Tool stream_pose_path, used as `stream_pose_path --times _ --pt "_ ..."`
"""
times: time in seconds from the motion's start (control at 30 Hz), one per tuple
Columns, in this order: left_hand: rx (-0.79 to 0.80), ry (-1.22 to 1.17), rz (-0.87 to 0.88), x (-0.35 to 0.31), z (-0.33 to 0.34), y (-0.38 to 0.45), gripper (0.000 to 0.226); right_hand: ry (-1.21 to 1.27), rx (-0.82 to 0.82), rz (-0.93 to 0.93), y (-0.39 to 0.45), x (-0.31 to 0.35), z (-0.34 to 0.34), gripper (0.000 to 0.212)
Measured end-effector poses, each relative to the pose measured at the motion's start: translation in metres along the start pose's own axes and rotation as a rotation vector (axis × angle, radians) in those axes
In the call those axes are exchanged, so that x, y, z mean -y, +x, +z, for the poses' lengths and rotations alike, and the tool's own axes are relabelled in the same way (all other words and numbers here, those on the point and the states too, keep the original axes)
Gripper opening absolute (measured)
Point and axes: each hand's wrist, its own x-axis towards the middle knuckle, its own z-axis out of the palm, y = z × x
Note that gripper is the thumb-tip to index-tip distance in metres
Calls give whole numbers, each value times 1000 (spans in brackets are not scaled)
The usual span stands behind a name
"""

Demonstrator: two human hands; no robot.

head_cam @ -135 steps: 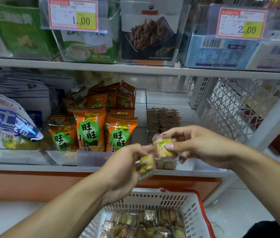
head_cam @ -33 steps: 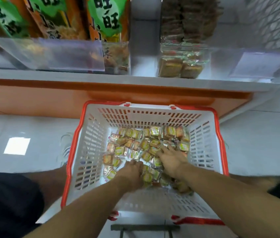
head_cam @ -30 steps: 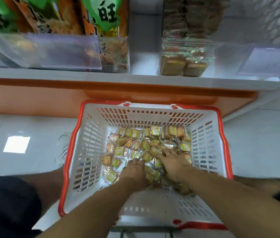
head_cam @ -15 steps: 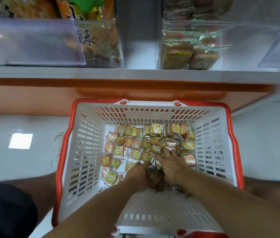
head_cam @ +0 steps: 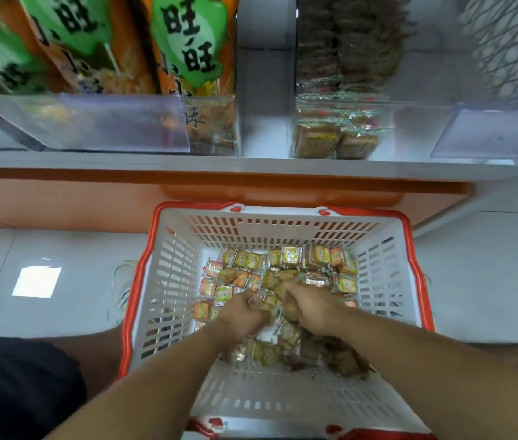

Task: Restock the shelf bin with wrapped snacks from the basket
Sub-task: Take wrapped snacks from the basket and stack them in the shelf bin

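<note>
A white basket with a red rim stands on the floor below the shelf. Several small wrapped snacks lie heaped in it. Both hands are down in the heap, side by side. My left hand has its fingers curled into the snacks, and my right hand is curled over snacks too. Motion blur hides exactly which packets each holds. Above, the clear shelf bin holds rows of the same brown wrapped snacks.
Orange and green snack bags fill the clear bin to the left. The shelf's white edge and orange base run across above the basket. White floor tiles lie on both sides. My dark-clothed leg is at bottom left.
Earlier both hands held snacks up at the shelf bin. Since then they have gone down into the basket, and over the last second they dig and close among the snacks.
</note>
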Motion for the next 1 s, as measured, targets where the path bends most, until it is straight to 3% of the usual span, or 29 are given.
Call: stream_pose_path --times 0.17,0.27,0.37,0.43,0.5,0.6,0.67,0.77,0.87,1.0 --pt "168 -116 52 -53 -40 -23 13 -224 50 -89 -42 54 -75 41" --pt "300 -171 122 -103 -60 -50 13 -311 -2 -216 -90 91 -133 27" --pt "326 -149 241 -159 -73 -91 11 -368 -87 -289 -143 115 -194 25" --pt "325 -101 340 -195 -81 -125 17 -338 -183 -291 -175 123 -231 37" --pt "316 -76 405 -220 -88 -159 17 -120 -301 -368 -202 128 -257 44" --pt "287 -152 374 -230 -88 -198 23 329 -536 -561 -220 127 -265 48" --pt "350 -344 334 -233 -87 -213 23 472 -638 -613 -217 125 -260 45" --pt "348 -581 307 -244 -84 -221 28 410 -779 -635 -207 127 -253 40" --pt "298 -631 353 -263 -84 -220 32 395 -883 -635 -202 127 -253 40" --pt "258 -689 342 -276 -91 -221 31 184 -938 -617 -204 125 -250 35"
